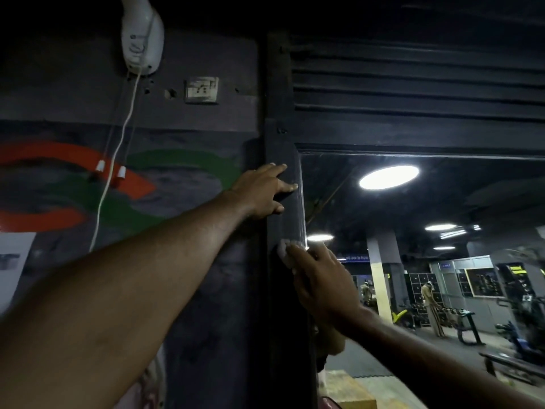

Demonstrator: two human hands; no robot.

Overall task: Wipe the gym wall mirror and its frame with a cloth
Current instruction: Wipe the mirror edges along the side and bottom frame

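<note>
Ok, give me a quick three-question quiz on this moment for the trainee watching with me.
1. True or false: the left hand holds the cloth.
2. Multiple choice: the right hand presses the cloth against the frame beside which edge of the mirror? A) top B) left C) right
3. Fill in: on the frame, the left hand rests ____ the right hand.

Key: 1 false; 2 B; 3 above.
</note>
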